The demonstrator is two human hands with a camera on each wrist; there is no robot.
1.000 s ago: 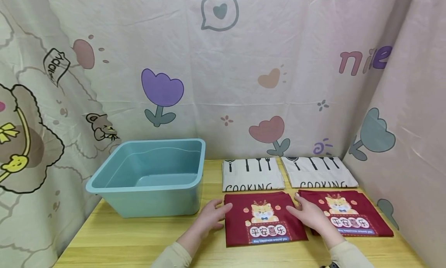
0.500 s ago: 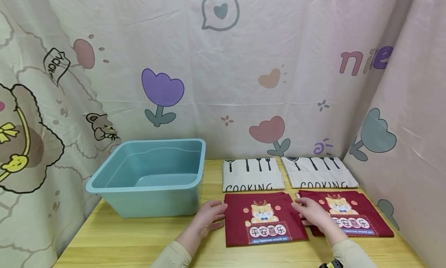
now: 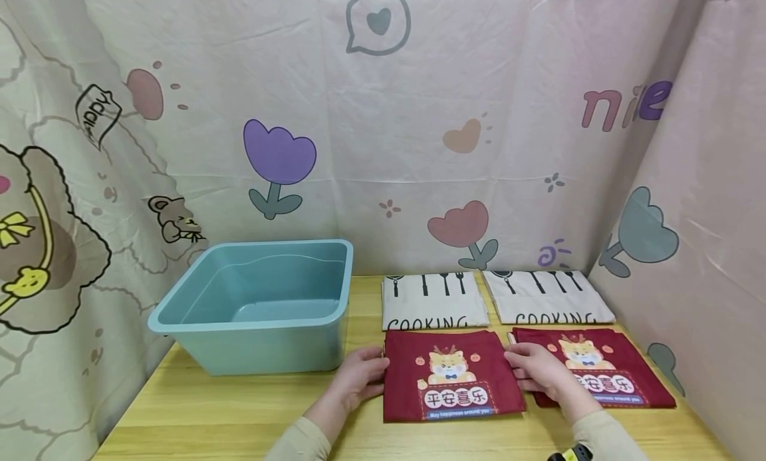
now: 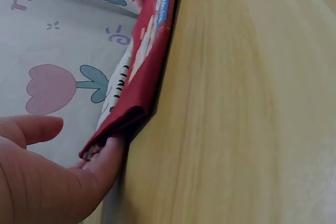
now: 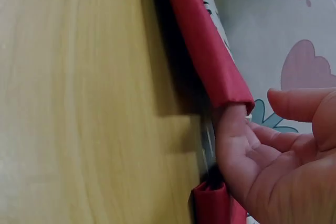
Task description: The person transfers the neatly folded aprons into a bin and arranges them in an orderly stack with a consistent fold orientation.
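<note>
A folded dark red cloth (image 3: 419, 374) with a cartoon puppy print lies between both hands, its near side slightly raised. At its left edge, the fingers of my left hand (image 3: 356, 376) reach underneath; in the left wrist view, the thumb of this hand (image 4: 58, 177) stands apart from the fabric. My right hand (image 3: 541, 369) has its fingers under the opposite edge, and its thumb stays clear of the cloth in the right wrist view (image 5: 278, 150). A second red cloth (image 3: 643, 368) of the same print lies to the right, partly behind the right hand.
Behind the red cloths lie two folded white cloths, one at left (image 3: 433, 305) and one at right (image 3: 544, 298), printed "COOKING". A light blue plastic tub (image 3: 263, 348) stands at left on the wooden table (image 3: 197, 414). A patterned curtain (image 3: 383, 128) borders the back and sides.
Both hands have brought their fingers under the edges of the near red cloth. It has lifted a little and shifted slightly left. The tub and other cloths have stayed put.
</note>
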